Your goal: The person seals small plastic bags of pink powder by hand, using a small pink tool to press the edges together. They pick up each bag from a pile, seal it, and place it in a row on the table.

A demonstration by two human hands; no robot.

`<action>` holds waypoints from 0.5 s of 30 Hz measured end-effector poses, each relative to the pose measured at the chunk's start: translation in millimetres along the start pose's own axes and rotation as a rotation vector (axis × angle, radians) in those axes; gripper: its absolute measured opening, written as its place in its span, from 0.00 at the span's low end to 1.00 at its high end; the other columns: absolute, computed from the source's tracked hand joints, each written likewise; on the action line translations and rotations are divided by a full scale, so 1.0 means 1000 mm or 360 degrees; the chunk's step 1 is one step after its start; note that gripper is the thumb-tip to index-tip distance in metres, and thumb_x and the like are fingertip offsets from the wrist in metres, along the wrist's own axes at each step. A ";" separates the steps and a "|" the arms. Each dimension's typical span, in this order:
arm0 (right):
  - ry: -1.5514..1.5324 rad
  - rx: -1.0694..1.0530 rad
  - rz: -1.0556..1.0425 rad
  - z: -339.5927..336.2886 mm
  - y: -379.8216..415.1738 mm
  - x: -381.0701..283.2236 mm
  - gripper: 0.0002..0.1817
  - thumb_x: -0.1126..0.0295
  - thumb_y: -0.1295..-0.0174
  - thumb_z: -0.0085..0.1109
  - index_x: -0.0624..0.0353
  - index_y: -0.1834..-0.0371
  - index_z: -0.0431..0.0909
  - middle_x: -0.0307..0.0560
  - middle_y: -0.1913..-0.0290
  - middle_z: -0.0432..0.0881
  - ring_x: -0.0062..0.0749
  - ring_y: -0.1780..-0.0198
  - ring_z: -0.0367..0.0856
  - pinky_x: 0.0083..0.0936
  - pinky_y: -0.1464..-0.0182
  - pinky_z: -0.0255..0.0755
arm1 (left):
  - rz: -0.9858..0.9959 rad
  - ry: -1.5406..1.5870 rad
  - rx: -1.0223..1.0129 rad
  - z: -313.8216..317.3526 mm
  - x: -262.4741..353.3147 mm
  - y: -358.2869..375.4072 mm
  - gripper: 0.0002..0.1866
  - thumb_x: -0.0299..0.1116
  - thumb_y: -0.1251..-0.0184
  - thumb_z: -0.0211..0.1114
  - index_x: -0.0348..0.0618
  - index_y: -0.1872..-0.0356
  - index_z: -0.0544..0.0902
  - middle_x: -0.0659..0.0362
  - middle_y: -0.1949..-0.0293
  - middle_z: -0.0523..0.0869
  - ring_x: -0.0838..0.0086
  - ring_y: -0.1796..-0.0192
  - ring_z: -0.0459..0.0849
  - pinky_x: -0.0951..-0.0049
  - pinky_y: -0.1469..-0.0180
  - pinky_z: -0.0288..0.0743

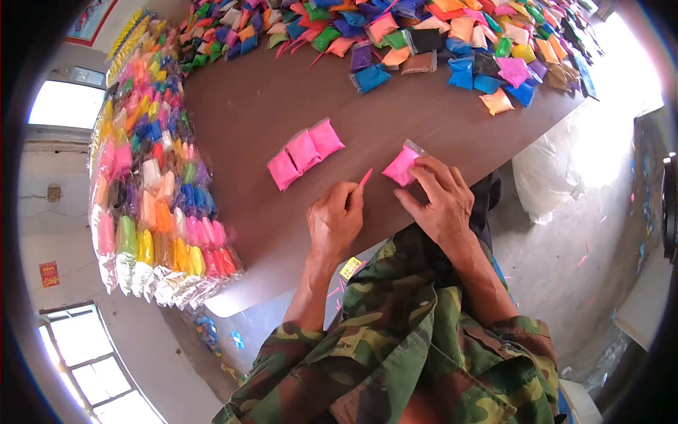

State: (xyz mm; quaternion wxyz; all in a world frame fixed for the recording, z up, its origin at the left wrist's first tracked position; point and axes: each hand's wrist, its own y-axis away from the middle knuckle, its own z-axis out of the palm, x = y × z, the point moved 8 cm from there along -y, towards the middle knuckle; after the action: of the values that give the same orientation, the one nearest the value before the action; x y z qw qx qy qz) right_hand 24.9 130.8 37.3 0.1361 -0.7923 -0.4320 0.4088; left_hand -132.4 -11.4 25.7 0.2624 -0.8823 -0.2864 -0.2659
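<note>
Head view. Brown and broad, the surface point(282, 127) fills the middle of what we see, with bright windows and a pale wall beyond its left edge. Along that edge we note stacked packs of coloured packets point(152, 191), sealed in clear wrap and set in rows. At the far end lies a loose heap of small packets point(424, 35) in blue, orange, green, purple and pink. Nearer, on bare wood, three pink packets point(305, 151) lie side by side, touching one another in a slanted row.

Just to the right of these, and apart from them, a single pink packet point(401, 166) lies on the surface. Our right hand point(441, 201) rests on it, fingers spread and pressing its near edge. Our left hand point(335, 219) is curled closed around a thin pink stick point(365, 178), pinched between thumb and forefinger, its tip pointing toward the single packet without touching it. Both forearms emerge from camouflage sleeves point(395, 353). A small yellow tag point(351, 268) shows below the surface's near edge. On the floor point(565, 247) at right, a white sack point(544, 180) stands against the surface's end.
</note>
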 end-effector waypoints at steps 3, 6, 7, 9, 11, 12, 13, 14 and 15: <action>-0.0006 0.0008 -0.0004 0.001 -0.002 0.000 0.17 0.71 0.47 0.81 0.54 0.53 0.88 0.40 0.47 0.89 0.38 0.59 0.87 0.33 0.55 0.83 | 0.0020 -0.0017 0.0112 -0.014 -0.013 0.019 0.04 0.26 0.28 0.74 0.39 0.61 0.88 0.52 0.69 0.89 0.65 0.72 0.88 0.65 0.67 0.80; 0.0021 0.0019 -0.0132 0.005 -0.006 0.005 0.16 0.74 0.43 0.78 0.56 0.51 0.89 0.43 0.46 0.89 0.40 0.56 0.90 0.35 0.53 0.84 | -0.0023 -0.0015 0.0121 -0.022 -0.024 0.029 0.03 0.26 0.28 0.75 0.39 0.61 0.88 0.52 0.69 0.90 0.66 0.72 0.88 0.66 0.67 0.80; -0.0023 0.0014 -0.0157 0.007 -0.011 0.005 0.16 0.75 0.42 0.78 0.57 0.50 0.89 0.43 0.45 0.89 0.41 0.55 0.90 0.35 0.52 0.84 | -0.0017 -0.0005 0.0128 -0.021 -0.024 0.029 0.03 0.26 0.28 0.75 0.39 0.60 0.88 0.52 0.69 0.90 0.66 0.72 0.88 0.67 0.67 0.81; -0.0109 0.0004 -0.0204 0.012 -0.024 0.004 0.15 0.76 0.41 0.76 0.58 0.49 0.89 0.45 0.44 0.89 0.43 0.53 0.91 0.36 0.51 0.85 | -0.0047 0.0059 0.0133 -0.020 -0.025 0.028 0.03 0.25 0.29 0.75 0.40 0.60 0.88 0.51 0.69 0.90 0.62 0.72 0.89 0.64 0.67 0.81; -0.0186 -0.0034 -0.0258 0.021 -0.039 -0.004 0.15 0.77 0.39 0.74 0.60 0.49 0.89 0.46 0.44 0.89 0.45 0.51 0.91 0.36 0.49 0.86 | -0.0121 0.0165 0.0129 -0.020 -0.027 0.025 0.03 0.25 0.31 0.75 0.43 0.61 0.88 0.51 0.69 0.89 0.54 0.71 0.89 0.58 0.68 0.81; -0.0238 -0.0045 -0.0292 0.028 -0.047 -0.011 0.14 0.77 0.38 0.74 0.60 0.49 0.89 0.46 0.44 0.89 0.45 0.51 0.91 0.37 0.49 0.86 | -0.0126 0.0183 0.0144 -0.021 -0.028 0.025 0.03 0.25 0.31 0.75 0.43 0.61 0.88 0.51 0.69 0.89 0.54 0.71 0.89 0.58 0.68 0.81; -0.0289 -0.0054 -0.0324 0.035 -0.054 -0.017 0.14 0.77 0.38 0.74 0.60 0.49 0.89 0.46 0.44 0.89 0.45 0.51 0.91 0.37 0.49 0.86 | -0.0131 0.0201 0.0157 -0.021 -0.029 0.025 0.03 0.25 0.31 0.75 0.43 0.61 0.88 0.51 0.69 0.90 0.54 0.71 0.89 0.58 0.68 0.81; -0.0302 -0.0098 -0.0370 0.043 -0.061 -0.024 0.13 0.77 0.37 0.73 0.60 0.49 0.88 0.46 0.44 0.88 0.45 0.51 0.91 0.37 0.49 0.86 | -0.0137 0.0219 0.0169 -0.021 -0.030 0.025 0.03 0.25 0.31 0.75 0.43 0.61 0.88 0.51 0.68 0.90 0.54 0.70 0.90 0.58 0.67 0.81; -0.0315 -0.0143 -0.0417 0.051 -0.068 -0.032 0.13 0.77 0.37 0.73 0.60 0.49 0.88 0.46 0.44 0.88 0.45 0.51 0.91 0.37 0.49 0.86 | -0.0130 0.0217 0.0159 -0.021 -0.030 0.025 0.03 0.25 0.31 0.75 0.41 0.61 0.88 0.50 0.68 0.90 0.57 0.70 0.90 0.61 0.67 0.82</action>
State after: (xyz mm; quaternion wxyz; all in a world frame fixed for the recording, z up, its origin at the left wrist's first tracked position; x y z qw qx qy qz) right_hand -62.3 138.5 60.3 0.1095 -0.6903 -0.5607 0.4439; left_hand -144.4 -52.6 14.7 0.3140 -0.8356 -0.3165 -0.3211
